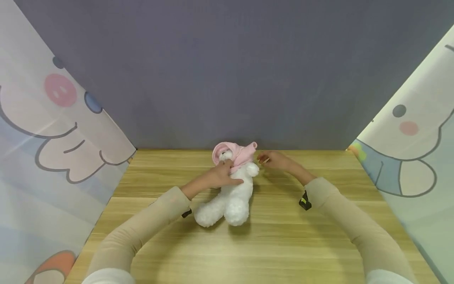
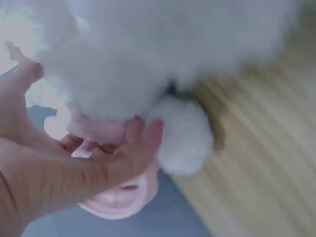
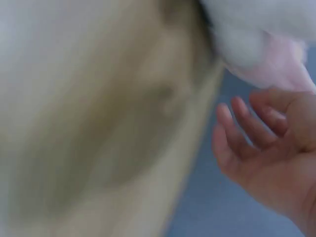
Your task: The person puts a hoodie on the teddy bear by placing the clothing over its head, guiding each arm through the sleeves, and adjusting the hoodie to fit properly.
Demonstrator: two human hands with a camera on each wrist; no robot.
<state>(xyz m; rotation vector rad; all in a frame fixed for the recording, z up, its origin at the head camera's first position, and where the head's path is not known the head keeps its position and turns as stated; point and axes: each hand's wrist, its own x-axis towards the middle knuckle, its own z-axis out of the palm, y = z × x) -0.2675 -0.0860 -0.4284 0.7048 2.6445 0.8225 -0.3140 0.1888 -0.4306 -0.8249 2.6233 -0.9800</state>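
A white fluffy plush toy point(image 1: 238, 193) is propped up near the back of the table, legs toward me. Pink cloth point(image 1: 244, 154), like a small garment, covers much of its head, leaving part of the face showing. My left hand point(image 1: 221, 175) grips the toy's upper body, its thumb across the chest; in the left wrist view, the fingers point(image 2: 148, 140) rest by the pink cloth and a round white paw point(image 2: 182, 136). Just right of the toy, my right hand point(image 1: 276, 161) hovers apart from it, fingers loosely bent and holding nothing visible.
The wood-grain table point(image 1: 283, 244) meets a dark grey panel point(image 1: 241, 79) just behind the toy. Cartoon-printed panels point(image 1: 32, 157) flank both sides. Black wrist gear point(image 1: 305, 201) shows below the right sleeve.
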